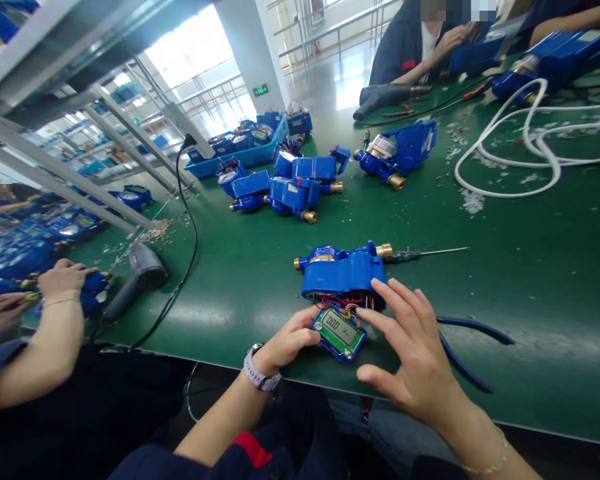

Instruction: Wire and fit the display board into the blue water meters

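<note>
A blue water meter (343,277) with brass ends lies on its side on the green bench in front of me. Red, yellow and dark wires (349,309) join it to a display board (339,332), a green circuit board in a blue frame whose LCD shows digits. My left hand (294,339) pinches this board at its left edge between thumb and fingers. Spread wide, my right hand (416,353) is at the right of the board and meter, its fingertips close to the wires and blue housing; whether they touch is unclear.
Pliers with dark blue handles (473,325) lie beside my right hand. Behind the meter is a thin pointed tool (443,252). Farther off are several blue meters (293,190), a blue tray (253,157), a heat gun (147,267) and white cable (510,193). A co-worker's hand (63,280) works at left.
</note>
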Demonstrator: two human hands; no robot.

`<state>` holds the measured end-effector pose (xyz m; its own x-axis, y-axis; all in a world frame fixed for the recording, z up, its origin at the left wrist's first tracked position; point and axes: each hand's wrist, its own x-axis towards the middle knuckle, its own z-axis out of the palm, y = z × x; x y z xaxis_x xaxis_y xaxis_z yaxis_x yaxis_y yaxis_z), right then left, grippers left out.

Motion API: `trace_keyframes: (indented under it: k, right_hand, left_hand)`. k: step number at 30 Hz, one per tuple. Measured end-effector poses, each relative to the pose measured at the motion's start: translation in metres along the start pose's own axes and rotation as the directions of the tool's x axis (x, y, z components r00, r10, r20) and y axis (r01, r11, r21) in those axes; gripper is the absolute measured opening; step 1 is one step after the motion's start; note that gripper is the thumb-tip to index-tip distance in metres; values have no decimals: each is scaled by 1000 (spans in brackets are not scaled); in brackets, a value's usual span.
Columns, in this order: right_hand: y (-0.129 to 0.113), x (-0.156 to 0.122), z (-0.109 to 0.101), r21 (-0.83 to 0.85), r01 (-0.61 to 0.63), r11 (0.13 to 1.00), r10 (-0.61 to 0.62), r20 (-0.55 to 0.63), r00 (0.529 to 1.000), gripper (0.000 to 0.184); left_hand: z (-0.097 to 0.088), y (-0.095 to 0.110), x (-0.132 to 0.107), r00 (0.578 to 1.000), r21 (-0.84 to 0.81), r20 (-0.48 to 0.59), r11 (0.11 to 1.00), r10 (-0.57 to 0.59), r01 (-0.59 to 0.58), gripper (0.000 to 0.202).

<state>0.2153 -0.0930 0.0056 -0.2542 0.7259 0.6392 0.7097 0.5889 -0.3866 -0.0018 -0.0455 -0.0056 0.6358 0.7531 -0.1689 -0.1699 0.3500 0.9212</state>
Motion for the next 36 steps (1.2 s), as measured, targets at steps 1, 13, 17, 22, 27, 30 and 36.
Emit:
trace_keyframes:
  k: [1, 13, 17, 22, 27, 30, 36]
  right_hand:
    - [1, -3, 0, 23, -28, 999, 28, -25, 999, 60]
    - [-6, -32, 27, 109, -187, 976, 193, -44, 980, 74]
    - [-3, -34, 30, 166, -311, 936, 313, 11, 950, 60]
    - [-4, -34, 29, 196, -335, 921, 334, 39, 942, 55]
    - [-5, -31, 28, 215, -345, 913, 342, 55, 938, 53]
    - [-5, -30, 27, 210, -329, 921, 327, 45, 944, 52]
    - [-7, -29, 25, 224, -264, 938, 252, 82, 964, 57]
  left_hand:
    - [0, 1, 0, 1000, -18, -2, 1000, -10, 10, 53]
    - [13, -7, 6, 999, -72, 15, 997, -32, 33, 66]
    - [14, -2, 4, 1000, 105, 30, 994, -4, 1, 63]
    - [-4, 15, -7, 964, 481, -247, 876, 96, 36, 38]
    - [-19, 26, -7, 758, 817, -340, 574, 556, -55, 34]
    - [-16, 25, 9, 832, 887, -112, 432, 543, -162, 57]
    - [-28, 18, 47, 835, 883, 20, 381, 550, -273, 60]
